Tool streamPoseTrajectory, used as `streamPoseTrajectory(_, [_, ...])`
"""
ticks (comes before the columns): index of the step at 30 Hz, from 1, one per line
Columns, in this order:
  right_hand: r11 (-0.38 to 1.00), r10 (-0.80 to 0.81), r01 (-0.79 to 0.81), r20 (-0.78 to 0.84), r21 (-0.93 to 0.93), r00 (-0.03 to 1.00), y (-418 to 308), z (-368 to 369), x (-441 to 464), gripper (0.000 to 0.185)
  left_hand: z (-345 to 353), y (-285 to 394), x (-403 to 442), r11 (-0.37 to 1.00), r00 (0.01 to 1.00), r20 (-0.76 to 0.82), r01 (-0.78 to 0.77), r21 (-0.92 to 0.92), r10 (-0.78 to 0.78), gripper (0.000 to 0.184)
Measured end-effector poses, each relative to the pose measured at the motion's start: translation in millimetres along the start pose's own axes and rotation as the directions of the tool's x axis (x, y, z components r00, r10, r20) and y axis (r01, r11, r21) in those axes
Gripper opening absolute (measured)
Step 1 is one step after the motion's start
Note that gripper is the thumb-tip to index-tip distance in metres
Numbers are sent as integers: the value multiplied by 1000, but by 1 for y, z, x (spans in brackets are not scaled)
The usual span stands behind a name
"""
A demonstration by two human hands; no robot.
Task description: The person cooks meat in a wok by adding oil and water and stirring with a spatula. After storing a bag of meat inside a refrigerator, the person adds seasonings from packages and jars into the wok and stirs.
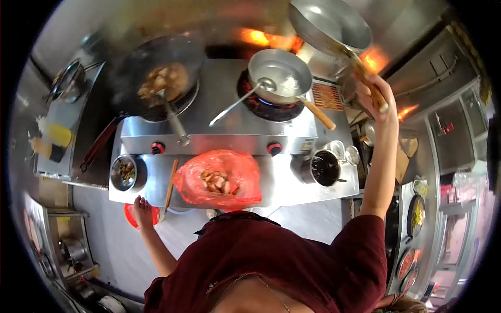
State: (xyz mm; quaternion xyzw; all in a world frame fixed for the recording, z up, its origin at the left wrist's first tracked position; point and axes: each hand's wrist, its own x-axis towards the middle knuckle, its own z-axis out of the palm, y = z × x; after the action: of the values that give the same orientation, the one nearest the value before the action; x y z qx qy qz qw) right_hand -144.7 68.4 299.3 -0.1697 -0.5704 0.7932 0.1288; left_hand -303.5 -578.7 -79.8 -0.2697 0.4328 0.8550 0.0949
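My right hand (373,96) grips the wooden handle of a metal pan (334,23), raised at the upper right and tilted. At the counter's front edge, my left hand (142,211) holds nothing that I can see; its fingers are loosely extended. Close to it stands a metal pot (123,175) with chopped food inside. A red plastic bag (245,175) lies spread on the counter with pieces of meat (216,181) in it. On the left burner, a dark wok (130,68) contains food in brown sauce with a metal-handled ladle (176,122) in it.
A saucepan of clear liquid (295,68) sits on the right burner with a ladle (235,107) across its rim. Flames (255,36) show behind. A pot of dark liquid (324,168) stands at the right, a wooden stick (171,182) left of the bag. Below is a red basin (130,216).
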Motion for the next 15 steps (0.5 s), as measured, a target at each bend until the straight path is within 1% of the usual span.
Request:
streamPoseTrajectory(1, [997,-27,23,-62,-71,998,0,-31,-13,31,5,-3,-3,1000,998,-55,-15,19,16,21])
streamPoseTrajectory(2, [994,-44,24,-191,-106,981,4,-56,-23,29,8,-5,-4,998,996,-89,-24,55,28,20])
streamPoseTrajectory(3, [998,18,-38,-336,-51,942,9,-77,-27,26,13,-5,-7,998,995,-96,-16,55,21,20])
streamPoseTrajectory(4, [992,-1,-47,-370,-120,929,17,-94,-32,23,16,-6,-11,998,994,-108,-10,54,16,20])
streamPoseTrajectory(6, [983,51,-103,-305,-155,951,41,-142,-26,21,10,-12,2,999,994,-101,-26,28,29,21])
streamPoseTrajectory(7, [986,101,-139,-328,-93,939,59,-168,-19,18,1,-15,6,999,993,-112,-40,8,41,21])
streamPoseTrajectory(8, [983,155,-178,-331,-40,931,78,-191,-5,15,-3,-15,5,997,998,-58,-34,68,38,25])
streamPoseTrajectory(9, [989,148,-145,-301,34,942,98,-209,7,14,21,-17,-13,996,987,-142,-70,52,77,28])
streamPoseTrajectory(10, [987,148,-124,-256,105,955,120,-225,22,13,0,-18,-13,981,983,145,-135,142,114,28])
streamPoseTrajectory(11, [969,127,-42,-341,245,931,147,-241,42,16,19,-15,-31,996,997,-24,-75,50,76,25])
streamPoseTrajectory(12, [957,210,-131,-311,258,927,165,-263,59,22,49,-12,-59,990,980,-153,-113,88,125,22])
streamPoseTrajectory(13, [957,200,-121,-298,263,934,184,-281,72,24,56,-9,-75,984,982,-106,-148,94,158,19])
streamPoseTrajectory(14, [939,181,-131,-135,318,974,205,-305,87,23,70,-4,-95,976,973,-129,-178,124,194,17])
streamPoseTrajectory(15, [954,219,-158,-228,256,949,219,-314,98,20,74,-1,-109,965,965,-107,-227,128,241,16])
